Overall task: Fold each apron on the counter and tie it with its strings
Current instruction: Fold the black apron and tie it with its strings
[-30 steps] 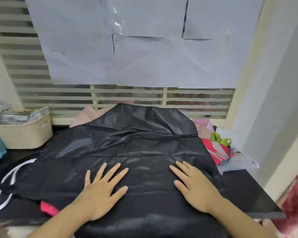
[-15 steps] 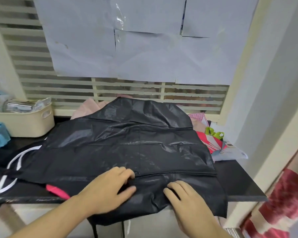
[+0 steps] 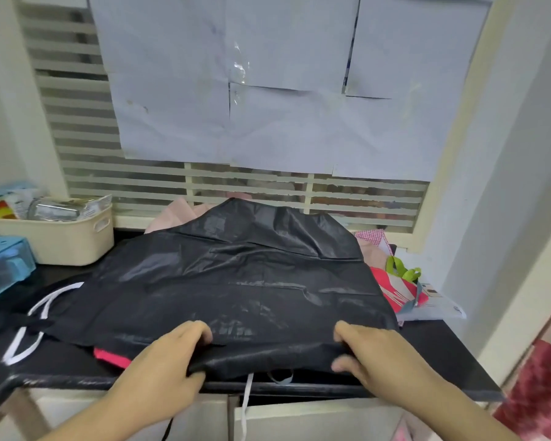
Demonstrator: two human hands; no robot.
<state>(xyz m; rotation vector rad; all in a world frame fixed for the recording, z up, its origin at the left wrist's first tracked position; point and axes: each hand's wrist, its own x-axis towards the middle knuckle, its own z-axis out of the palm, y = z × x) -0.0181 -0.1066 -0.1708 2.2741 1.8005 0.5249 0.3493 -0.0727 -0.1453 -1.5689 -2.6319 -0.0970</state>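
- Both hands gripping the near hem of the black apron (image 3: 236, 281): left hand (image 3: 166, 370) with fingers curled over the edge and thumb tucked beneath, right hand (image 3: 376, 354) pinching the same edge a little apart from it.
- Spread across the dark counter (image 3: 442, 354), that apron, its far end humped over a pile of pink and checked cloth by the window, its near hem at the counter's front lip.
- Likely step: lifting the hem to carry it away from the body for a first fold.
- Best done by raising both corners together and level, keeping the hem taut between the hands, then laying it square on the upper part.
- Slippery, glossy fabric by the look of it; worth pressing flat after each fold.
- Mind the white strings (image 3: 32, 329) lying at the left and one (image 3: 247, 405) dangling over the front; keep these free and outside the fold for tying.
- Watch the red cloth (image 3: 112, 358) peeking out underneath; avoid catching it.
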